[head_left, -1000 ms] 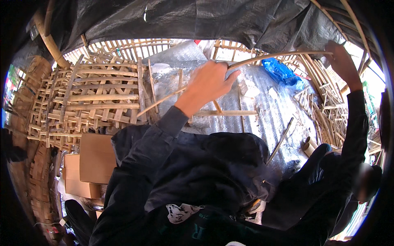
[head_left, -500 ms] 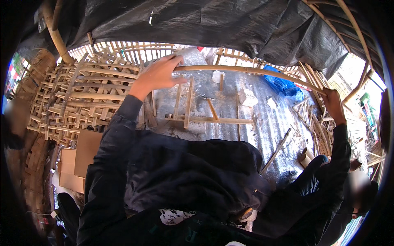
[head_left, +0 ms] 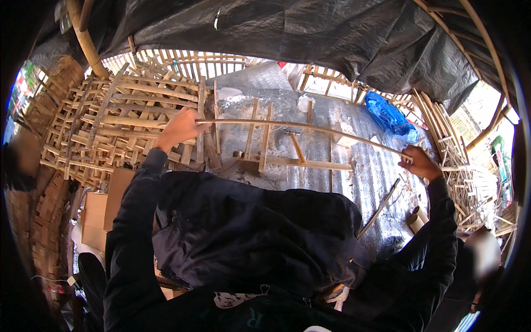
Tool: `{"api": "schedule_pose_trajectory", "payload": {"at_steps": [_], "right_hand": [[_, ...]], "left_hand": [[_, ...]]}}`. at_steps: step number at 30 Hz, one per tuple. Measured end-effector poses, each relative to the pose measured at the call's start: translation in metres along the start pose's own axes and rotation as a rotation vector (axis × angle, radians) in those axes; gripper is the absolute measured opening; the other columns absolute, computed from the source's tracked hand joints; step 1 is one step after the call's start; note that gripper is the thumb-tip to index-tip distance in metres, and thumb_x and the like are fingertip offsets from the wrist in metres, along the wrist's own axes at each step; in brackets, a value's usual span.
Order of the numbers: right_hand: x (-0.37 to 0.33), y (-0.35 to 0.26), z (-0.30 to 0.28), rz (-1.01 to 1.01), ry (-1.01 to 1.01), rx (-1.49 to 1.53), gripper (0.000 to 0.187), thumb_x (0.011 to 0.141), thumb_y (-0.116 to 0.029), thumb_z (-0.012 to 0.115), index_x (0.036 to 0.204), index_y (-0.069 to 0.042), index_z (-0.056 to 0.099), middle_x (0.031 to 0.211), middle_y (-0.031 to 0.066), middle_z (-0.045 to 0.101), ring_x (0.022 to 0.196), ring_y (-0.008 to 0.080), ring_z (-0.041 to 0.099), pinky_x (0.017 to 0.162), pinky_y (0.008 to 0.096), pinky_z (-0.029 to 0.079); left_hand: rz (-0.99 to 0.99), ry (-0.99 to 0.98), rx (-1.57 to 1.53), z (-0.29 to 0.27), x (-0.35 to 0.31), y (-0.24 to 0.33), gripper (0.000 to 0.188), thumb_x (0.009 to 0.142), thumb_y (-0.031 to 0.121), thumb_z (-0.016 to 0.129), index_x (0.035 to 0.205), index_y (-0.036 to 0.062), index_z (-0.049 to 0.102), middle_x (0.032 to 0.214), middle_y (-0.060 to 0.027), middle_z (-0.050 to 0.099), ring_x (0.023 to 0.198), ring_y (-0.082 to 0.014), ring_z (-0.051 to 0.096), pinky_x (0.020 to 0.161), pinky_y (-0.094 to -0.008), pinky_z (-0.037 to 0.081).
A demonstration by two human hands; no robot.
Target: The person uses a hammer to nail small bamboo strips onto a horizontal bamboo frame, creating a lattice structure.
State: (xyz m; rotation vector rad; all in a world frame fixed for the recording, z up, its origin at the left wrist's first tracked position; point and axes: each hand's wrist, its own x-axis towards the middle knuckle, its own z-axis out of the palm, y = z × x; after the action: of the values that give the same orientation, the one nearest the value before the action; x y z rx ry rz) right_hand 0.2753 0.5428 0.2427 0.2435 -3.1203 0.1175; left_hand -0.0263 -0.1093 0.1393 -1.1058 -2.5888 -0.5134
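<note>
Black plastic sheeting (head_left: 310, 33) sagged along the far side of the corrugated metal sheet (head_left: 365, 191). Above that sheet hung the thin bamboo strip (head_left: 310, 126), running from its left side to its right in a shallow bow. My left hand (head_left: 180, 130) had thumb and fingers closed on one end, near the sheet's left edge, beside the bamboo lattice (head_left: 133, 122). My right hand (head_left: 423, 163) curled tightly round the other end, over the sheet's right part. Whether either grip was hard or light, I couldn't tell.

On the sheet, below the strip, lay a joined set of wooden slats (head_left: 315, 163); toward its far right corner sat a blue plastic bag (head_left: 391, 116).

Too much bend, I judged, could crack the strip at a weak spot. A loose pinch might let one end spring free, perhaps toward the person (head_left: 482, 252) right of the sheet, and a rough edge sliding through my fingers could leave a splinter.
</note>
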Motion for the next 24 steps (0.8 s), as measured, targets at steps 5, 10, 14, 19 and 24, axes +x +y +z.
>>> {"api": "schedule_pose_trajectory", "payload": {"at_steps": [5, 10, 14, 19, 24], "right_hand": [[-0.008, -0.004, 0.057, 0.283, -0.237, 0.122, 0.052, 0.09, -0.04, 0.074, 0.062, 0.002, 0.061, 0.052, 0.016, 0.051, 0.048, 0.0288, 0.048, 0.052, 0.0441, 0.039], [-0.018, -0.027, 0.119, 0.297, -0.14, 0.188, 0.051, 0.095, -0.037, 0.068, 0.067, 0.006, 0.062, 0.052, 0.0212, 0.045, 0.045, 0.0282, 0.043, 0.052, 0.046, 0.036], [-0.029, -0.027, 0.137, 0.344, -0.067, 0.192, 0.047, 0.093, -0.033, 0.072, 0.071, 0.008, 0.065, 0.057, 0.0268, 0.046, 0.046, 0.0392, 0.042, 0.05, 0.0473, 0.036], [-0.035, -0.029, 0.153, 0.323, -0.035, 0.241, 0.048, 0.094, -0.03, 0.071, 0.065, 0.007, 0.061, 0.048, 0.0174, 0.039, 0.044, 0.0188, 0.034, 0.047, 0.0423, 0.032], [-0.043, -0.019, 0.179, 0.416, -0.088, 0.27, 0.059, 0.092, -0.039, 0.072, 0.06, 0.007, 0.054, 0.048, 0.0168, 0.039, 0.043, 0.0196, 0.037, 0.048, 0.044, 0.031]], "left_hand": [[-0.166, -0.125, -0.025, 0.013, -0.025, -0.041, 0.037, 0.083, 0.033, 0.077, 0.08, -0.0037, 0.073, 0.075, -0.023, 0.066, 0.078, -0.0413, 0.062, 0.079, -0.0481, 0.051], [-0.286, -0.297, -0.199, 0.014, -0.047, -0.061, 0.029, 0.078, 0.029, 0.078, 0.079, 0.0008, 0.072, 0.077, -0.0206, 0.066, 0.084, -0.0416, 0.061, 0.079, -0.0492, 0.048], [-0.108, -0.377, 0.017, 0.011, -0.063, -0.077, 0.045, 0.086, 0.037, 0.073, 0.068, 0.001, 0.054, 0.072, -0.0145, 0.055, 0.085, -0.0363, 0.058, 0.077, -0.0482, 0.047], [-0.219, -0.501, 0.022, -0.001, -0.057, -0.075, 0.049, 0.088, 0.042, 0.071, 0.072, -0.0034, 0.063, 0.068, -0.0191, 0.057, 0.073, -0.0378, 0.059, 0.071, -0.0496, 0.046], [-0.427, -0.586, -0.099, 0.027, -0.067, -0.085, 0.047, 0.088, 0.041, 0.07, 0.089, -0.0052, 0.063, 0.096, -0.0232, 0.062, 0.093, -0.0334, 0.063, 0.08, -0.0441, 0.047]]}}
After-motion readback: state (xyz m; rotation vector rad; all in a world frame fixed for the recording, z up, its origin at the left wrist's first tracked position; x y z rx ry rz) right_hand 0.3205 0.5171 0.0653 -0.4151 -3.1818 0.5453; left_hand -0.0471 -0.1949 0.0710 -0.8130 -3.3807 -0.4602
